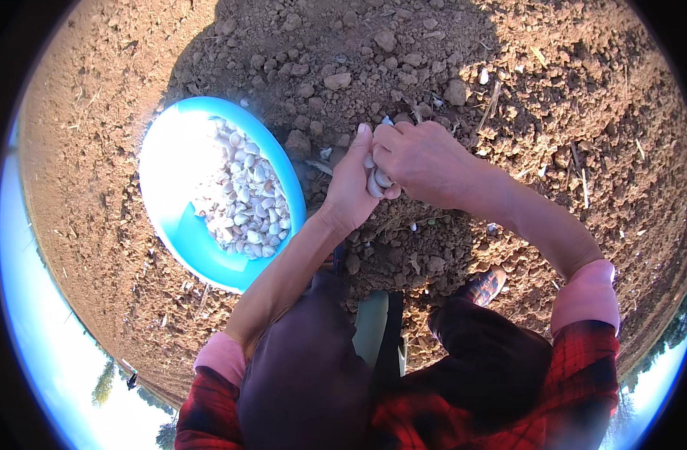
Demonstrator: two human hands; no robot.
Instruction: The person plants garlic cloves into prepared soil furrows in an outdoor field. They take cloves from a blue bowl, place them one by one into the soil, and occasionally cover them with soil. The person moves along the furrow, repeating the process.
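Observation:
My left hand (352, 183) is cupped around several garlic cloves (375, 183), just right of a blue plastic basin. My right hand (413, 160) meets it from the right, its fingers bent over the cloves; whether they pinch one is hidden. A pale clove tip (386, 121) shows just above the knuckles. The blue basin (296, 197) is tilted on the soil and holds many loose garlic cloves (245, 197); bright glare hides its left side.
Cloddy brown soil (545, 129) with bits of dry straw surrounds me. A clove (484, 76) lies at the upper right, another (326, 153) beside my left hand. My shod foot (486, 286) rests below. A distant figure (132, 381) shows at lower left.

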